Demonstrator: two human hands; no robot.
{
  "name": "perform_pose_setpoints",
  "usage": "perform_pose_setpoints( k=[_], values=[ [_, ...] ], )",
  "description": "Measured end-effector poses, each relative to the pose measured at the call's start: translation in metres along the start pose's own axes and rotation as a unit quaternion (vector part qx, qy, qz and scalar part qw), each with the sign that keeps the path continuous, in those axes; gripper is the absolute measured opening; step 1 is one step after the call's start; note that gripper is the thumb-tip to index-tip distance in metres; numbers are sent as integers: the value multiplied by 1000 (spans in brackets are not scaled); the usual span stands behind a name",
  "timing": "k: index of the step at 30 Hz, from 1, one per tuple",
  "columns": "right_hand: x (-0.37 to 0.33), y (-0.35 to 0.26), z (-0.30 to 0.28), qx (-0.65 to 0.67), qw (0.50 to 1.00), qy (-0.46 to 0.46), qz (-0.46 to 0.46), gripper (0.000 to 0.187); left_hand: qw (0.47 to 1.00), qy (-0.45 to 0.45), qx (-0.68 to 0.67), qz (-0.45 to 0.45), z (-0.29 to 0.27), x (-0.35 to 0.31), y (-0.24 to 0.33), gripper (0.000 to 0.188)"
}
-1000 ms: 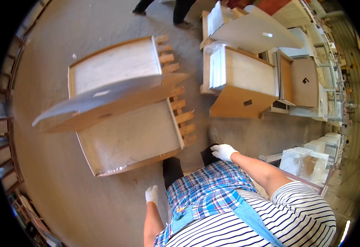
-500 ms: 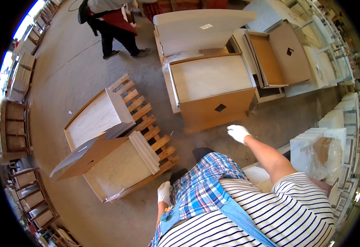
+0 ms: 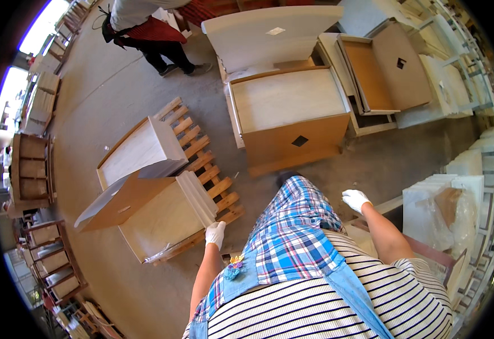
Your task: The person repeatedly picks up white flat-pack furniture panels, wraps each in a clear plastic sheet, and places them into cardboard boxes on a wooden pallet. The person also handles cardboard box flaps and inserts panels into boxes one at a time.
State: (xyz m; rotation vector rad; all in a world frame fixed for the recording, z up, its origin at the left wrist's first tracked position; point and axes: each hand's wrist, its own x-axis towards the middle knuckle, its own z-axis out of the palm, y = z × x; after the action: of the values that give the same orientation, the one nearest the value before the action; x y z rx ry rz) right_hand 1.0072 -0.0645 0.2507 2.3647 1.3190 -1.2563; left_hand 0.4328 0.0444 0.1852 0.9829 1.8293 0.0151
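My left hand [image 3: 215,234], in a white glove, hangs loosely beside my hip with its fingers slightly bent and nothing visible in it. In the picture it is nearest the corner of an opened carton [image 3: 165,223] with a pale slab-like panel inside. On my other side, my right hand [image 3: 356,200], also white-gloved, is held out over the floor, loosely open and holding nothing. Ahead of me stands a large opened carton [image 3: 292,141] with a pale flat panel [image 3: 286,99] in it and its front flap hanging down.
A wooden pallet [image 3: 197,148] lies under the left cartons, including another carton [image 3: 137,150]. A co-worker [image 3: 151,34] stands at the far left. Wrapped pale slabs [image 3: 436,209] stand close on my right, and an opened brown carton [image 3: 371,73] lies beyond. Racks [image 3: 49,260] line the left side.
I have stepped forward, toward the large carton. My left hand has swung forward and my right hand has drawn back toward my side. The co-worker has shifted posture.
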Motion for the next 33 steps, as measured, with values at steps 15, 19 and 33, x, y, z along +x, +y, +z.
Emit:
perform_pose_setpoints(
  k=[15, 19, 33],
  values=[
    [293, -95, -167, -122, 989, 9, -79, 40, 990, -63, 97, 86, 143, 48, 277, 44],
    [418, -130, -190, -193, 975, -36, -107, 40, 984, -51, 81, 149, 206, 117, 352, 41],
    [587, -206, -191, -249, 901, 149, -322, 51, 956, -40, -197, -212, 299, 264, 310, 47]
  ],
)
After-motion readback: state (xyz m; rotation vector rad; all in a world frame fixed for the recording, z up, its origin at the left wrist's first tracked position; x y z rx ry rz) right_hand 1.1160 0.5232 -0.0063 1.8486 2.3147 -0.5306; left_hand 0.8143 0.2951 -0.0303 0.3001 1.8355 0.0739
